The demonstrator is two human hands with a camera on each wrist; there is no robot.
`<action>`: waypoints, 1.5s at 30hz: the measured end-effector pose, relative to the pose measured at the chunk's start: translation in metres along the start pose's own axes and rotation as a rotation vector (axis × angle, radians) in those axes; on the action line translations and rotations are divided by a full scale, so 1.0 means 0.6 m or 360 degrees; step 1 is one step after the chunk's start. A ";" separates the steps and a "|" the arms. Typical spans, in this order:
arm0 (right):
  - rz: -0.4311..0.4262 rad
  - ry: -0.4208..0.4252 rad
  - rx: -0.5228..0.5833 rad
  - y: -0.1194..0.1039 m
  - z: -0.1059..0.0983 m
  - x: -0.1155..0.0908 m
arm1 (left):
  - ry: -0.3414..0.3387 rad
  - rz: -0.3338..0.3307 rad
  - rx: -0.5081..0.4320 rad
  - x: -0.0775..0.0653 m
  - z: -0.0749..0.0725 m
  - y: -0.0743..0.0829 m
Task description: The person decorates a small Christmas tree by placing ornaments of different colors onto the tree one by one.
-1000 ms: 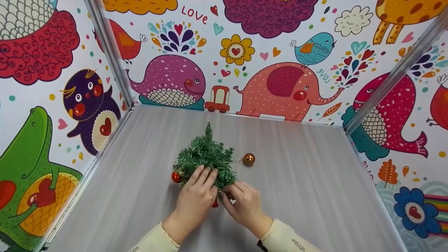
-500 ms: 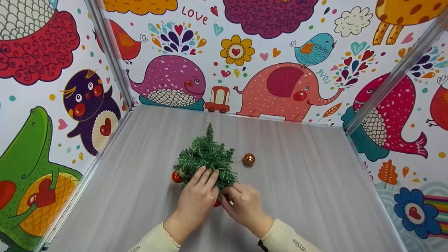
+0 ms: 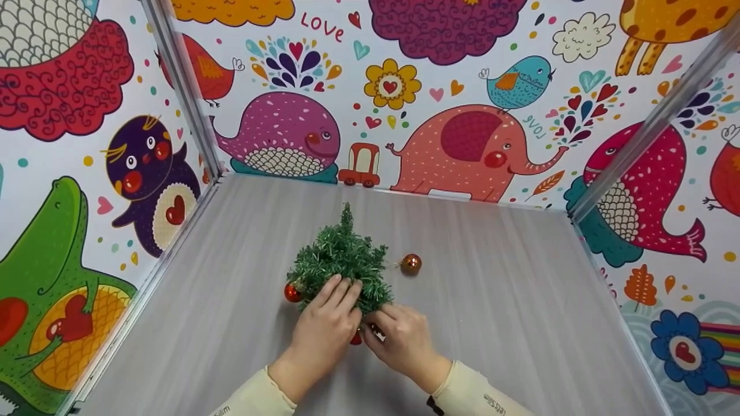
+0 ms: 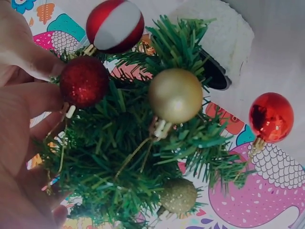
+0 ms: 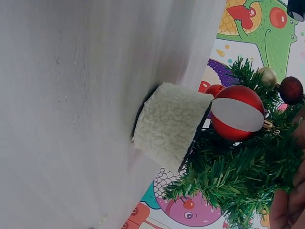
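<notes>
A small green tinsel Christmas tree (image 3: 341, 251) leans forward over the table. My left hand (image 3: 325, 326) holds its front branches, its fingers lying over the greenery. To the lower right, my right hand (image 3: 404, 335) pinches with curled fingers and thumb at the branches, beside a red-and-white striped bauble (image 5: 236, 113). The striped bauble's gold cap points into the branches; its string is hidden. In the left wrist view, a dark red glitter bauble (image 4: 84, 82), a matte gold bauble (image 4: 175, 95), a small glittery gold bauble (image 4: 178, 195) and a shiny red bauble (image 4: 271, 117) hang on the tree.
A copper-coloured bauble (image 3: 411, 264) lies on the grey table (image 3: 509, 300) right of the tree. The tree's base has a white fleecy cover (image 5: 167, 125). Walls printed with cartoon animals (image 3: 462, 147) enclose the back and both sides.
The red bauble between my hands shifts slightly, and my right fingers move a little at the lower branches. The tree and my left hand hardly move.
</notes>
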State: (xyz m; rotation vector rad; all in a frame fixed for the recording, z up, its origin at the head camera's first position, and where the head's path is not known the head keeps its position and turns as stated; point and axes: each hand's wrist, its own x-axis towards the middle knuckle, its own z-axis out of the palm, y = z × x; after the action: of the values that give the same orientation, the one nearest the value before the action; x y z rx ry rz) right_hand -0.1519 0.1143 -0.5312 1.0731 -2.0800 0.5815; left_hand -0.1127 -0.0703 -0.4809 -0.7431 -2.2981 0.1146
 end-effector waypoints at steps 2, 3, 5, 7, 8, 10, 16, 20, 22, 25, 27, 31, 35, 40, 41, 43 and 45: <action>0.0002 -0.0002 0.0001 0.000 0.000 0.000 | -0.0010 0.0003 0.0000 0.000 -0.001 -0.001; 0.0003 -0.0001 0.0002 0.000 0.000 -0.001 | -0.0014 0.0006 0.0000 0.000 -0.002 -0.001; 0.0001 0.0000 0.0002 0.000 0.000 -0.001 | -0.0027 0.0010 0.0003 0.000 -0.003 -0.001; -0.0002 0.0000 0.0005 0.000 0.000 -0.002 | -0.0036 0.0015 0.0007 0.000 -0.004 -0.001; -0.0004 -0.0001 0.0006 0.000 0.000 -0.002 | -0.0044 0.0015 0.0008 0.000 -0.005 -0.001; -0.0011 -0.0001 0.0023 0.000 -0.002 -0.002 | -0.0049 0.0019 0.0010 0.000 -0.006 -0.001; -0.0025 -0.0005 0.0061 0.001 -0.007 -0.001 | -0.0056 0.0018 -0.0006 0.000 -0.007 -0.002; -0.0028 0.0007 0.0089 0.002 -0.009 0.000 | -0.0062 0.0021 -0.0012 0.000 -0.008 -0.003; -0.0037 0.0030 0.0104 0.003 -0.010 -0.001 | -0.0064 0.0021 -0.0021 0.000 -0.008 -0.003; -0.0056 0.0076 0.0125 0.005 -0.012 -0.002 | -0.0063 0.0020 -0.0038 0.000 -0.010 -0.003; -0.0068 0.0107 0.0148 0.007 -0.013 -0.002 | -0.0062 0.0017 -0.0056 0.000 -0.010 -0.003; -0.0088 0.0169 0.0207 0.012 -0.018 -0.005 | -0.0063 -0.0006 -0.0145 -0.002 -0.013 -0.005; -0.0088 0.0230 0.0271 0.023 -0.024 -0.009 | -0.0032 -0.0058 -0.0235 -0.005 -0.016 -0.008; -0.0027 0.0261 0.0292 0.045 -0.032 -0.020 | 0.0047 -0.0174 -0.0276 -0.008 -0.016 -0.014; -0.0012 0.0261 0.0282 0.051 -0.033 -0.023 | 0.0059 -0.0197 -0.0283 -0.009 -0.016 -0.015; 0.0027 0.0251 0.0263 0.064 -0.037 -0.031 | 0.0069 -0.0231 -0.0288 -0.010 -0.015 -0.017; 0.0085 0.0212 0.0229 0.078 -0.040 -0.041 | 0.0056 -0.0249 -0.0281 -0.011 -0.014 -0.017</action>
State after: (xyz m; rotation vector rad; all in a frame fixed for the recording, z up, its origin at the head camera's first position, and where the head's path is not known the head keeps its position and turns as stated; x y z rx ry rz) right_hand -0.1713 0.1687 -0.5377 1.0316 -1.9798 0.8173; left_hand -0.1079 -0.0835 -0.4758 -0.6438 -2.3439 -0.1742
